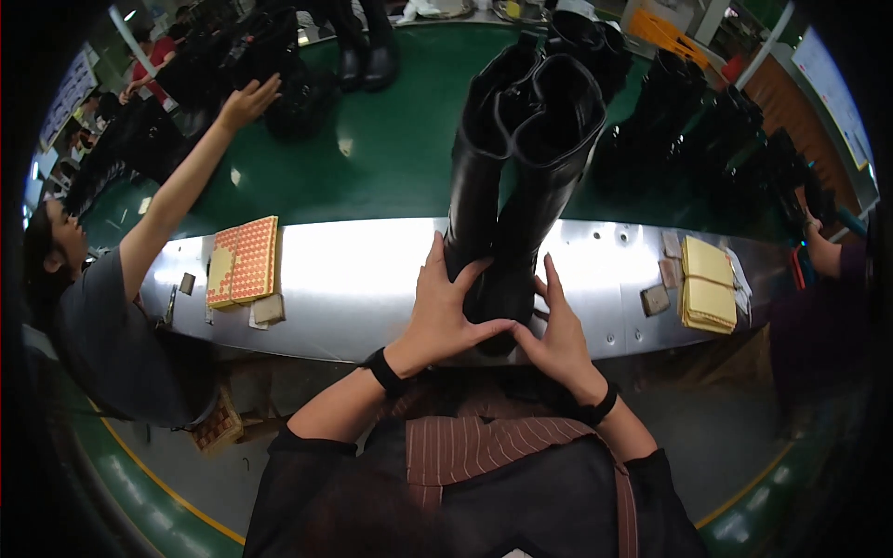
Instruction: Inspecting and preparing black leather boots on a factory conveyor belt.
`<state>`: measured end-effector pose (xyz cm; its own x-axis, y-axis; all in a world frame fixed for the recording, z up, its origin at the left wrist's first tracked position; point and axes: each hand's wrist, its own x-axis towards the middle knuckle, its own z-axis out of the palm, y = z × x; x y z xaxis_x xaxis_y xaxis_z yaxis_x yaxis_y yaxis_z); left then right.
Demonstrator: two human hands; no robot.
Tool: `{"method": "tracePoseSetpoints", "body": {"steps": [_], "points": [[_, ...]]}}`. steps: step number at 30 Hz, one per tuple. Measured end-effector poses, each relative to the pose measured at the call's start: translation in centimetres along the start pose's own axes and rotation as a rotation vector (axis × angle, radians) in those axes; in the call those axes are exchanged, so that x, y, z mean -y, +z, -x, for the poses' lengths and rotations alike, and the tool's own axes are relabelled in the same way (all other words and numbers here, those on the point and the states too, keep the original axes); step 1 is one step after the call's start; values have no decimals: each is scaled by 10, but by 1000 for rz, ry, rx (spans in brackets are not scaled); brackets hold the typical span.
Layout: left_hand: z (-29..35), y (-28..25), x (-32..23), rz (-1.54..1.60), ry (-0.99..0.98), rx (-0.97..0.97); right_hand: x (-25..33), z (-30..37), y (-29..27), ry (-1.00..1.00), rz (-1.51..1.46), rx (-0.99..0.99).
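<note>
A pair of tall black boots (535,200) stands upright in front of me, shafts side by side with their open tops up. My left hand (442,312) is at the left side of the boots' lower part, its fingers spread and stretched out. On the other side, my right hand (558,335) lies along the boots, fingers likewise extended. Both thumbs meet at the near end, just in front of the feet. Neither hand wraps round a boot; how firmly they touch cannot be told. The boots' feet are dark and partly hidden by my hands.
A metal ledge (353,270) edges the green table (391,139). A red-and-yellow patterned pad (244,262) lies left, a folded yellow cloth (709,284) right, with small blocks beside them. More black boots (651,121) stand right and far left. One co-worker's arm (186,177) reaches across at left; another person's hand (812,226) is right.
</note>
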<state>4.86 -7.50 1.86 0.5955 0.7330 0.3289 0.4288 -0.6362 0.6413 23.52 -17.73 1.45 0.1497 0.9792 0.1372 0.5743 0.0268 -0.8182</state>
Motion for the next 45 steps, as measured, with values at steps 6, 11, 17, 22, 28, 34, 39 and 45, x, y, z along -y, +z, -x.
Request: {"method": "tracePoseSetpoints", "body": {"steps": [6,11,17,22,28,34,39,45], "points": [[-7,-15,8,-342,-262,-15,7,-16,3,-50,-245,298],[-8,-15,17,-191,-241,-63,-28,-61,-23,132,-640,122],[-44,-24,44,-8,-421,-49,-72,-101,-54,192,-745,-239],[-176,-29,96,-15,-461,-225,-92,-111,-57,246,-822,-383],[-403,-43,171,-200,-575,-321,-100,-115,-58,294,-890,-387],[-441,28,269,-614,-581,-40,-102,-114,-57,330,-728,-290],[-437,34,291,-606,-436,-110,-101,-114,-57,367,-717,-254],[-357,21,207,-507,-177,106,-103,-114,-54,355,-704,-209]]}}
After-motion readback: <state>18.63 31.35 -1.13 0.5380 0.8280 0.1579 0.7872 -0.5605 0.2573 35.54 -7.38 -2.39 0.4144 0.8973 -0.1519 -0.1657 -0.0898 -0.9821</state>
